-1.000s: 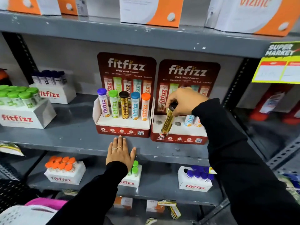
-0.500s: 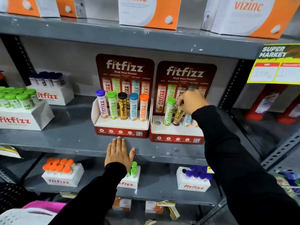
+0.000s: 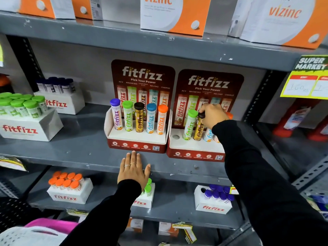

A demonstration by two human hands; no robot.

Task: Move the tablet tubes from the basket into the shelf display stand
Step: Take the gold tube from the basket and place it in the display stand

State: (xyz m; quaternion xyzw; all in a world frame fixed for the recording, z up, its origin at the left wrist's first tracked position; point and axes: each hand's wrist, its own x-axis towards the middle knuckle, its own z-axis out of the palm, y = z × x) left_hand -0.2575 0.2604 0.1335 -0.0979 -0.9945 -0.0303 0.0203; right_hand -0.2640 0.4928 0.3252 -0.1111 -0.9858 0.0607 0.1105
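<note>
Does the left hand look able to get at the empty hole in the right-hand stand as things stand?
Probably yes: the left hand lies flat on the shelf edge, holding nothing, and the empty hole is uncovered, left of the green-capped tube.

**Gold tube going into the right-hand stand**

The right hand (image 3: 212, 115) is gripping the black cap of a gold tube (image 3: 198, 129) sitting in the right display stand (image 3: 191, 150), beside a green-capped tube (image 3: 190, 126). The left hand (image 3: 133, 170) is lying flat on the shelf's (image 3: 53, 150) front edge.
</note>
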